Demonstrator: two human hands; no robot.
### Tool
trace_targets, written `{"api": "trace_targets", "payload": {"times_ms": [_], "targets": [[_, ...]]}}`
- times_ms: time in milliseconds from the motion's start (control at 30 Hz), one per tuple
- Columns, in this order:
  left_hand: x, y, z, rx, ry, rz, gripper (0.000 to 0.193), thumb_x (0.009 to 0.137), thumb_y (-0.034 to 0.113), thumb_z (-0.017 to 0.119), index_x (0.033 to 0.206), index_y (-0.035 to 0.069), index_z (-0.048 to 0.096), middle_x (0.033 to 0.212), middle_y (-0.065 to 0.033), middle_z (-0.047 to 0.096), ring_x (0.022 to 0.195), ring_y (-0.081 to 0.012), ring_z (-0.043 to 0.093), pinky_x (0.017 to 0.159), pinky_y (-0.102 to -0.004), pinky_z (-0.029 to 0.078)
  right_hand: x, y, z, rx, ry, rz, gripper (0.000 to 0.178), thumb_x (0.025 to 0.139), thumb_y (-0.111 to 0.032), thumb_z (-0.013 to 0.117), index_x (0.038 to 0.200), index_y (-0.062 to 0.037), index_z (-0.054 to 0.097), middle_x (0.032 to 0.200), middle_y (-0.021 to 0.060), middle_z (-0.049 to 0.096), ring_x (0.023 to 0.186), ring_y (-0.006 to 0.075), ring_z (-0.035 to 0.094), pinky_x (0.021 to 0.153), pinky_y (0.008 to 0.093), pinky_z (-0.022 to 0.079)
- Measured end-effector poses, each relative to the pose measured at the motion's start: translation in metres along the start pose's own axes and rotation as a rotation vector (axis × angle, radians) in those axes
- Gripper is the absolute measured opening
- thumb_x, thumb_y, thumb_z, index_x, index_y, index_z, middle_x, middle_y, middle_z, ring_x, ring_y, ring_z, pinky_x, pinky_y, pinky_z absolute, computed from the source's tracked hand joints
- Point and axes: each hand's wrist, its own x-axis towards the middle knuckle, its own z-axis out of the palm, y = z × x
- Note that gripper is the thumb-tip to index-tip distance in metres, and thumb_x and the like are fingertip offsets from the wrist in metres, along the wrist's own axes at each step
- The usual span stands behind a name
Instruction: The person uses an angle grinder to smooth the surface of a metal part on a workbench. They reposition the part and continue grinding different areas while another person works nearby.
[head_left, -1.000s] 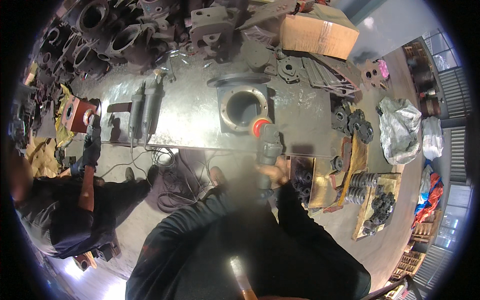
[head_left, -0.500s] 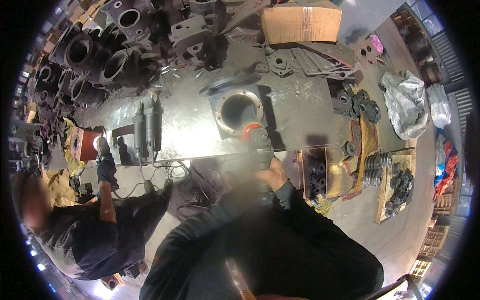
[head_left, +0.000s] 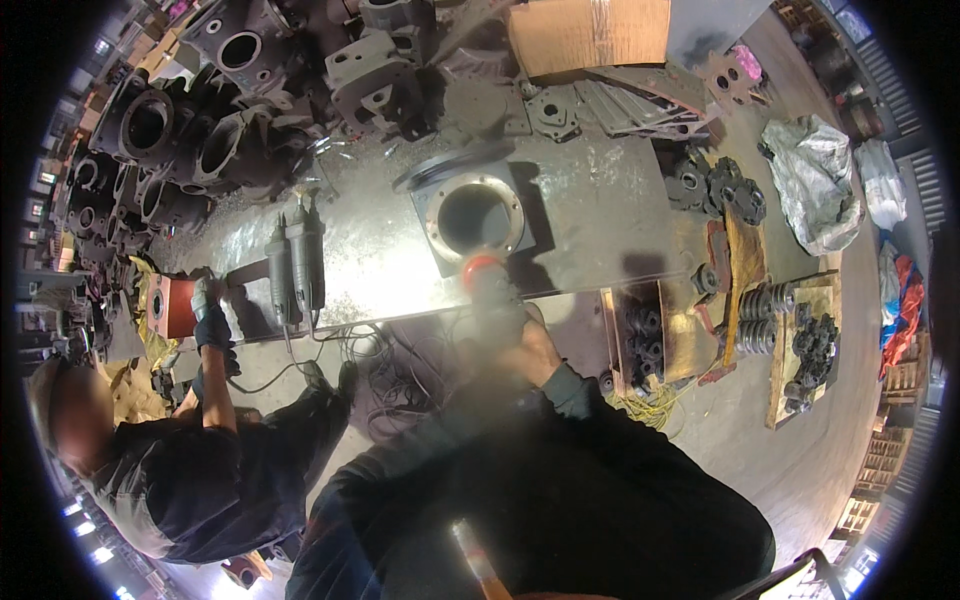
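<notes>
grinder (head_left: 494, 297), with a rounded red part (head_left: 482, 265) at its front, is in the person's right hand (head_left: 540, 352), near the front edge of the metal table (head_left: 590, 230). the right hand is closed around the tool's dark body from the right side, its fingers partly blurred. the left hand is lost in a hazy smear in front of the chest, so i cannot tell whether it grips anything; the left sleeve (head_left: 395, 445) leads in toward the tool.

just beyond the red part stands a dark casting (head_left: 475, 181) with a round bore, its pale ring-shaped face dotted with small holes. a wide disc-shaped flange (head_left: 450, 165) is at the casting's far side. whether the red part touches the ring cannot be made out.

to the left on the table, two cylindrical tools (head_left: 307, 260) lie side by side, with cords (head_left: 385, 385) trailing below the table's edge. farther left, a co-worker's gloved hand (head_left: 212, 328) is just beside a red block (head_left: 178, 308). rough castings (head_left: 225, 150) are heaped at the far left, and a cardboard box (head_left: 590, 38) sits at the far side. to the right, metal springs (head_left: 757, 338) are near a wooden tray (head_left: 778, 385) holding dark parts (head_left: 812, 350).
</notes>
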Motion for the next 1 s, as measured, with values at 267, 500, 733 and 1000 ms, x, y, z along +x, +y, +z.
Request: {"api": "trace_targets", "payload": {"times_ms": [267,500,733,1000], "targets": [[0.002,-0.001,0.0,-0.004,-0.002,0.003,0.043,0.093,0.02,0.077,0.129,0.006,0.059,0.113,-0.001,0.064,0.089,-0.0123,0.063,0.076,-0.0276,0.053,0.001,-0.009,-0.011,-0.013,-0.025,0.154,0.05,0.079,-0.006,0.077,0.127,-0.0041,0.063,0.113,0.0038,0.07,0.107,0.0147,0.063,0.095,0.0326,0.049],[0.001,0.001,0.0,0.0,0.002,-0.019,0.042,0.093,0.02,0.076,0.129,0.006,0.059,0.113,-0.001,0.064,0.09,-0.0124,0.063,0.076,-0.0276,0.053,0.006,-0.001,0.001,-0.133,0.01,-0.023,0.053,0.075,-0.009,0.078,0.126,-0.0046,0.062,0.109,0.0063,0.067,0.102,0.0196,0.062,0.09,0.0341,0.049],[-0.003,0.003,-0.002,0.004,0.018,-0.026,0.042,0.093,0.02,0.076,0.13,0.006,0.059,0.114,-0.001,0.064,0.09,-0.0124,0.063,0.077,-0.0276,0.053,0.013,0.003,0.012,0.218,-0.041,0.024,0.062,0.075,-0.01,0.077,0.134,-0.0056,0.058,0.114,0.0085,0.066,0.105,0.0222,0.062,0.093,0.0366,0.048],[-0.004,0.002,-0.003,-0.012,0.025,-0.002,0.042,0.094,0.019,0.075,0.13,0.006,0.059,0.114,-0.001,0.064,0.09,-0.0125,0.064,0.077,-0.0276,0.053,0.005,-0.002,-0.004,-0.138,-0.064,0.086,0.053,0.084,-0.006,0.073,0.134,-0.0006,0.056,0.121,0.0093,0.065,0.109,0.023,0.061,0.096,0.0351,0.048]]}}
